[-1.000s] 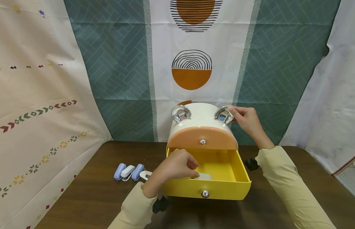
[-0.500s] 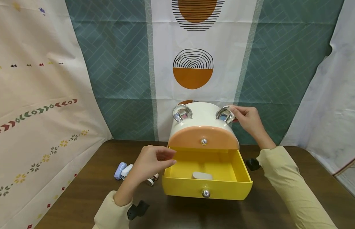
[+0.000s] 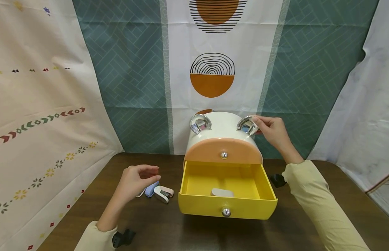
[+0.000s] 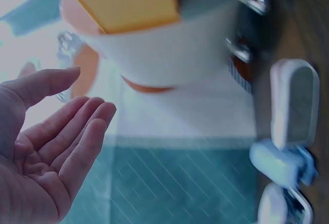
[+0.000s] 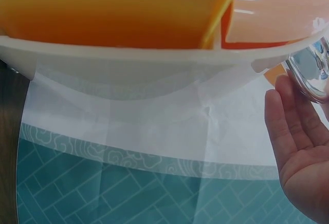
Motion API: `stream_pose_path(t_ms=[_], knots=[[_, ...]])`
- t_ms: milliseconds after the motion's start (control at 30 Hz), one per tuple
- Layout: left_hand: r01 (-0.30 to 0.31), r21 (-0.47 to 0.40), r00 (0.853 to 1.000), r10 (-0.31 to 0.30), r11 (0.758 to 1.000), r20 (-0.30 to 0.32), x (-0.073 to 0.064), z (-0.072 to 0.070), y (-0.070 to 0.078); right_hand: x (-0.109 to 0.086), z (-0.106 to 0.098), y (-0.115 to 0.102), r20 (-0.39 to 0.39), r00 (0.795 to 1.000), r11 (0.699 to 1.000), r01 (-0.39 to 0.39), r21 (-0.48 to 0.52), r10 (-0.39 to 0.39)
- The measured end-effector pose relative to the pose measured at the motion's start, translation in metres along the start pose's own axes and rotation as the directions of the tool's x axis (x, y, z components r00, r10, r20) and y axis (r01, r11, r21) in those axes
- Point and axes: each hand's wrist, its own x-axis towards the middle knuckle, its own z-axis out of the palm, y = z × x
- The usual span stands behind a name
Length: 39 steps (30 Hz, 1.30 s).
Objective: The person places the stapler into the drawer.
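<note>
My left hand (image 3: pixel 134 183) hovers left of the yellow drawer (image 3: pixel 227 208), fingers loosely bent and holding nothing; its bare palm shows in the left wrist view. Just beyond it on the table lie small staplers: a blue one (image 3: pixel 151 189) and a white-and-pink one (image 3: pixel 163 194); others are partly hidden behind the hand. A pale rounded object (image 3: pixel 222 192) lies in the pulled-out drawer, against its front wall. My right hand (image 3: pixel 274 134) pinches the silver ear (image 3: pixel 248 125) on top of the white storage box (image 3: pixel 222 124), thumb and fingers on its outer side.
An orange drawer front (image 3: pixel 210 151) with a silver knob (image 3: pixel 224 155) sits closed above the yellow drawer. Another silver ear (image 3: pixel 200 123) stands on the box's left. A patterned curtain (image 3: pixel 134 87) hangs behind the dark wooden table (image 3: pixel 156 230).
My left hand has come out of the yellow drawer and moved left to above the staplers, leaving the pale object inside in view. The right hand stays on the silver ear.
</note>
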Motion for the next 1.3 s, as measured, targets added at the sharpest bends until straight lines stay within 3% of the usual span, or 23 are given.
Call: stream_pose_path(t_ms=[300, 633, 833, 1000, 1233, 1300], knots=[[0.066, 0.120, 0.992, -0.053, 0.991, -0.114, 0.000, -0.013, -0.049, 0.000, 0.000, 0.001, 0.001, 1.000, 1.000, 0.004, -0.001, -0.004], [0.221, 0.159, 0.971, -0.202, 0.962, -0.131, 0.001, -0.021, -0.090, -0.002, 0.000, 0.001, -0.016, 1.000, 1.000, 0.008, 0.028, -0.008], [0.249, 0.236, 0.967, -0.227, 0.939, -0.115, 0.002, -0.019, -0.118, -0.002, 0.000, -0.001, 0.004, 1.000, 0.999, 0.022, 0.040, -0.022], [0.242, 0.274, 0.970, -0.228, 0.931, -0.082, 0.004, -0.017, -0.129, -0.001, 0.000, 0.000, 0.005, 1.000, 0.999, 0.019, 0.029, -0.019], [0.248, 0.332, 0.968, -0.243, 0.910, -0.056, 0.007, -0.016, -0.134, -0.012, -0.005, -0.039, 0.021, 1.000, 0.999, 0.005, 0.043, -0.006], [0.255, 0.349, 0.966, -0.255, 0.902, -0.047, 0.007, -0.016, -0.134, -0.011, -0.005, -0.036, 0.021, 1.000, 0.999, 0.004, 0.045, -0.005]])
